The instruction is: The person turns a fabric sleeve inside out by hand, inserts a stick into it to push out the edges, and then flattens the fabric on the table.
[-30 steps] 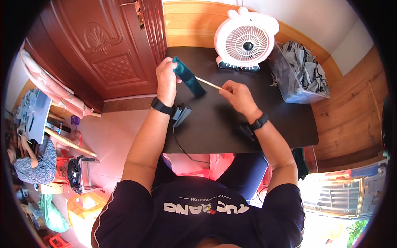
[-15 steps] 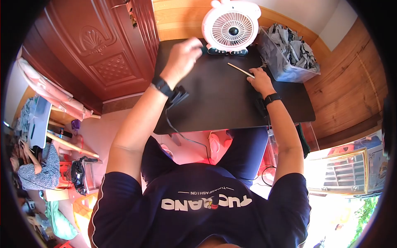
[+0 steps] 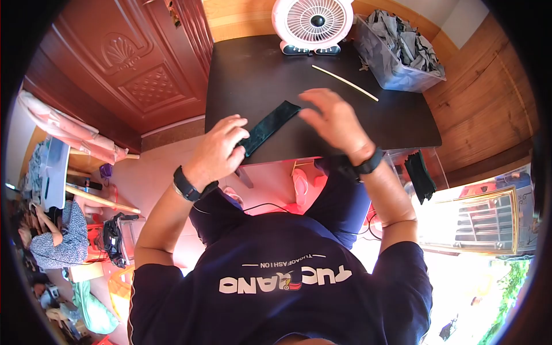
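Note:
A flat dark green strip of velvety fabric (image 3: pixel 269 127) lies slanted over the near part of the black table (image 3: pixel 253 75). My left hand (image 3: pixel 215 150) is at its near left end, with thumb and fingers closed on the edge. Close to the strip's far right end, my right hand (image 3: pixel 333 121) hovers with its fingers apart, slightly blurred, holding nothing visible. Beyond it a thin pale stick (image 3: pixel 345 82) rests on the tabletop, touched by neither hand.
A white and pink fan (image 3: pixel 315 23) stands at the table's back. Right of it is a clear plastic bin (image 3: pixel 397 69) full of grey fabric pieces. More dark strips (image 3: pixel 421 175) hang at the right edge. Another person (image 3: pixel 60 233) sits at far left.
My right hand has let go of the stick and moved nearer to me. From beside the fan, my left hand has come down to the near edge, where the green strip now shows.

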